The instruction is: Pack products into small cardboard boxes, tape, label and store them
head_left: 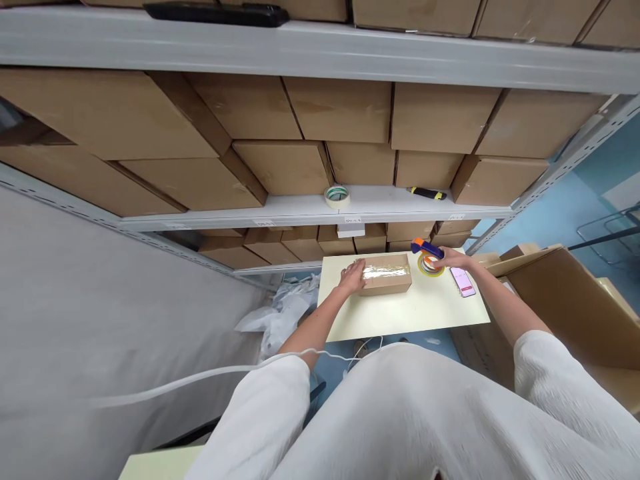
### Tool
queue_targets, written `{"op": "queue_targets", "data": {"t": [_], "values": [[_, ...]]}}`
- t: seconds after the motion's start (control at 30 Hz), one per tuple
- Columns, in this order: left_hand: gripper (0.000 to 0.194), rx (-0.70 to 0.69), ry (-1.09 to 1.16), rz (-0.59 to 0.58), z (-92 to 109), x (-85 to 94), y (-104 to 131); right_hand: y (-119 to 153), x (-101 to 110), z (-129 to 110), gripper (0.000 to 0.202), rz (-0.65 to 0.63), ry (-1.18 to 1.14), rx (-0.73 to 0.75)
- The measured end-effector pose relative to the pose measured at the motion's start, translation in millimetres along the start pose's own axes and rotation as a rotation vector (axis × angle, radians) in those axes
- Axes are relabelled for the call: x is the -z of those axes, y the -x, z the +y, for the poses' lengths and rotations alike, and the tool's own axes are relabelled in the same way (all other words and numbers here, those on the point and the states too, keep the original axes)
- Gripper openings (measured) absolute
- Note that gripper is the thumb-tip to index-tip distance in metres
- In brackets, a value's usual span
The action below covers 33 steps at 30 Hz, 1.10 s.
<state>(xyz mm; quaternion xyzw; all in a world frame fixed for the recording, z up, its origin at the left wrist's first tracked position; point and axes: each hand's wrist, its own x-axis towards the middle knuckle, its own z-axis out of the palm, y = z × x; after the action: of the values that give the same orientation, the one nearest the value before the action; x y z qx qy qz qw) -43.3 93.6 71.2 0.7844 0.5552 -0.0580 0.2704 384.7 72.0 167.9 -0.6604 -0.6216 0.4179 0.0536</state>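
Note:
A small cardboard box [387, 285] lies on the pale tabletop [380, 321], with a shiny strip of clear tape along its top. My left hand [353, 277] rests on the box's left end, fingers stretched out over the edge. To the right of the box, my right hand [452, 258] is closed around a blue and orange tape dispenser [428, 249]. A yellow-edged roll of tape sits in the dispenser. A phone [463, 283] with a lit screen lies just below my right hand.
Shelves [320, 217] stacked with cardboard boxes rise behind the table. On one shelf are a roll of masking tape [337, 196] and a yellow-black utility knife [427, 193]. A large open carton [565, 300] stands at right; plastic wrapping [287, 310] lies at left. A white cable [200, 379] crosses my left arm.

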Motion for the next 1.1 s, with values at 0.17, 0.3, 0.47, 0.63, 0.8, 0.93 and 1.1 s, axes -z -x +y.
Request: {"op": "queue_targets", "data": {"t": [0.17,0.3,0.47,0.63,0.8,0.93,1.1], "values": [[0.101,-0.015,0.002,0.009,1.0,2.8,4.2,0.8,-3.1,-43.9,0.043,-0.004,-0.256,0.06],[0.103,-0.027,0.021,0.02,1.6,1.7,6.1,-4.4,3.9,-81.4,0.04,0.084,-0.159,0.217],[0.101,-0.015,0.057,0.018,1.2,-2.7,7.0,-17.8,19.2,-137.0,0.043,0.345,0.257,0.449],[0.104,-0.021,0.087,0.023,-0.8,-8.4,7.7,-55.0,29.8,-179.5,0.045,0.537,0.571,0.531],[0.106,0.006,0.095,0.014,-1.2,-11.9,6.9,-95.1,33.3,-192.5,0.043,0.576,0.687,0.495],[0.104,0.007,0.121,0.007,-0.7,-11.9,8.3,-115.5,32.2,-191.2,0.044,0.583,0.738,0.488],[0.103,-0.007,0.117,0.006,-1.3,-11.4,11.5,-125.0,31.2,-187.7,0.049,0.584,0.748,0.441]]}}
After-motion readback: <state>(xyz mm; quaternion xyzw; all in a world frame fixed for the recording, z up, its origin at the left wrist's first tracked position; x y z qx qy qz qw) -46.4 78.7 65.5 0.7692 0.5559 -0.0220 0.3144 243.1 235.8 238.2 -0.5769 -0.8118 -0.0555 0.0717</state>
